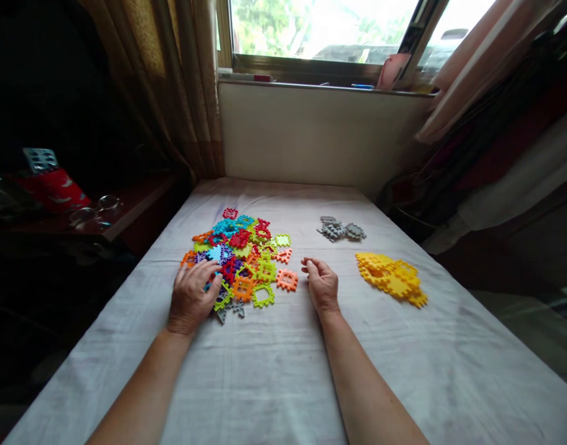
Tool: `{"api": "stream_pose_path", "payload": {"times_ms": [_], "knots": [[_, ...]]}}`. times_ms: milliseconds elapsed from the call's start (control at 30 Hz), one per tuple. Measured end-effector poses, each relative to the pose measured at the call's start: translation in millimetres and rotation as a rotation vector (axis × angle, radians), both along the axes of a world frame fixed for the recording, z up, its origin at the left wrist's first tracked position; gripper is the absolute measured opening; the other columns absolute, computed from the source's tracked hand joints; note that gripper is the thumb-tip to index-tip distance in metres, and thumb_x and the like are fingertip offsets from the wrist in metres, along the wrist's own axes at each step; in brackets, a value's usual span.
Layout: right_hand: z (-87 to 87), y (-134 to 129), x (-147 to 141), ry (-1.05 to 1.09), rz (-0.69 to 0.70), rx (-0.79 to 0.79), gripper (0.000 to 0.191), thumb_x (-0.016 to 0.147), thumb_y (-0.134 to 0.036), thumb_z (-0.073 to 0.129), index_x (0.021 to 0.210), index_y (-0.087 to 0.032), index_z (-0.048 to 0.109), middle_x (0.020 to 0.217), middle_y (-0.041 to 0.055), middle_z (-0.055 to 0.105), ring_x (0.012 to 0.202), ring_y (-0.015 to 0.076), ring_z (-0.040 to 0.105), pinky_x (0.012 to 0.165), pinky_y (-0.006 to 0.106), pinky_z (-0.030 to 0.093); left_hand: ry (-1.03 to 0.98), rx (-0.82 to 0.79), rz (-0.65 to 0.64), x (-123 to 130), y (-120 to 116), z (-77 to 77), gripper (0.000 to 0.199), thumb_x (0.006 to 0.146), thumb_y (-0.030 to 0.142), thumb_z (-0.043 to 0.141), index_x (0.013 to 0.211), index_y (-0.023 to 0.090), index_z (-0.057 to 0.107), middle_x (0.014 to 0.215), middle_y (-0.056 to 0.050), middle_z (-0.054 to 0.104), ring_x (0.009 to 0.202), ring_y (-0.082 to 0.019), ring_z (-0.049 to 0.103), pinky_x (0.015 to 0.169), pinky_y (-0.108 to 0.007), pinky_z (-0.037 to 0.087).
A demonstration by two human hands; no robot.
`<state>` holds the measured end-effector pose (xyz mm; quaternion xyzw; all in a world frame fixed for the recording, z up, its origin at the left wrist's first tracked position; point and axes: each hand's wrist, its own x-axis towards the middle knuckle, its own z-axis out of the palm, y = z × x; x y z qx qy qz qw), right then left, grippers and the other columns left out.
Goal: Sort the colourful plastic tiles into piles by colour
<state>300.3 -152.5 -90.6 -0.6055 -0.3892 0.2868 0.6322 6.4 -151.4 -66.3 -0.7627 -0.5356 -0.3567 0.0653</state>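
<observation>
My left hand (195, 296) rests on the left edge of a heap of mixed colored plastic pieces (241, 253), its fingers spread over them. My right hand (323, 284) is closed just right of the heap, over the sheet; whether its curled fingers hold anything is hidden. An orange square piece (287, 280) lies between the heap and my right hand. Grey pieces (334, 230) form a small pile farther back on the right. Nearer, to the right, is a pile of yellow pieces (392, 278). Some grey pieces (238, 308) poke out at the heap's near edge.
A pale sheet (274, 371) covers the surface. At the left, a dark side table (130, 207) bears glasses (95, 211) and a red container (55, 190). A window ledge (311, 85) runs along the back, with a curtain (185, 80) at its left.
</observation>
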Motion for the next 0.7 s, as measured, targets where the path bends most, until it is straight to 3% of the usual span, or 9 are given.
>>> {"api": "stream_pose_path", "payload": {"times_ms": [100,233,400,700], "knots": [[3.1,1,4,0.086,-0.013,0.005,0.042,0.071,-0.052,0.061,0.089,-0.016,0.073,0.087,0.0098,0.076,0.069,0.0189,0.069,0.057,0.027,0.049,-0.069,-0.024,0.138,-19,11,-5.6,0.026,0.090,0.041,0.049,0.101,0.026,0.067,0.117,-0.006,0.072,0.114,-0.027,0.064,0.107,-0.049,0.041],[5.4,2,6,0.146,-0.038,0.000,0.043,0.068,-0.052,0.063,0.087,-0.015,0.073,0.083,0.0101,0.076,0.064,0.0178,0.068,0.051,0.025,0.045,-0.204,-0.061,0.219,-36,22,-15.1,0.033,0.087,0.045,0.047,0.104,0.024,0.067,0.119,-0.009,0.070,0.107,-0.027,0.066,0.098,-0.043,0.049],[5.2,2,4,0.153,-0.037,0.006,0.041,0.067,-0.051,0.063,0.085,-0.015,0.072,0.080,0.0097,0.075,0.065,0.0176,0.068,0.053,0.026,0.047,-0.282,-0.118,0.218,-36,24,-19.5,0.035,0.085,0.046,0.050,0.105,0.023,0.067,0.121,-0.009,0.068,0.107,-0.027,0.066,0.099,-0.041,0.051],[5.4,0,1,0.044,0.012,-0.001,0.041,0.070,-0.053,0.062,0.085,-0.017,0.074,0.080,0.0085,0.076,0.065,0.0182,0.069,0.053,0.026,0.049,-0.365,-0.133,0.188,-32,19,-12.7,0.037,0.085,0.046,0.051,0.105,0.021,0.068,0.120,-0.009,0.069,0.094,-0.024,0.070,0.090,-0.040,0.057]]}}
